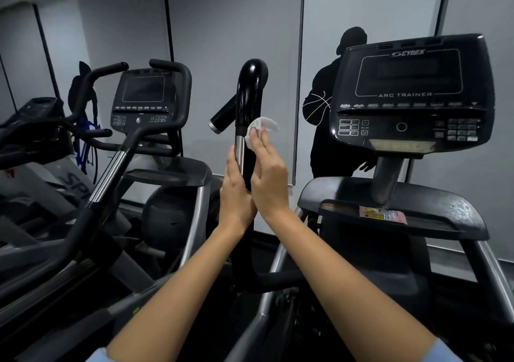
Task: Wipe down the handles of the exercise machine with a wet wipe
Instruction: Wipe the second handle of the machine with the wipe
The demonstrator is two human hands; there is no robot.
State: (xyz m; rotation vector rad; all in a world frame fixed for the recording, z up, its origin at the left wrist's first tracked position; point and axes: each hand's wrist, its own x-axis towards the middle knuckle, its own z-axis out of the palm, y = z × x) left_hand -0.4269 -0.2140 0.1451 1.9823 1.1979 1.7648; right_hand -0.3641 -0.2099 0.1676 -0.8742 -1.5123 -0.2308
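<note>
Wet wipe (pixel 262 126): pressed mid-shaft on the Arc Trainer handle (pixel 249 97) by our right hand (pixel 268 172), fingers straight. Left hand (pixel 236 183): fingers flat, bracing the handle. Step: wiping the shaft; next, we judge, its curved top.

Left forearm (pixel 180 278) and right forearm (pixel 347 272) bare, raised forward, converging. Left hand (pixel 236 186): back to camera, fingers (pixel 231 157) near straight, pointing up, laid along the handle (pixel 250 91) on its left side. Right hand (pixel 268 178): palm facing the left palm, heels almost touching. Its fingers extended upward, tips pressing the wipe (pixel 262 126) against the handle, wipe bunched just above the fingertips.
</note>
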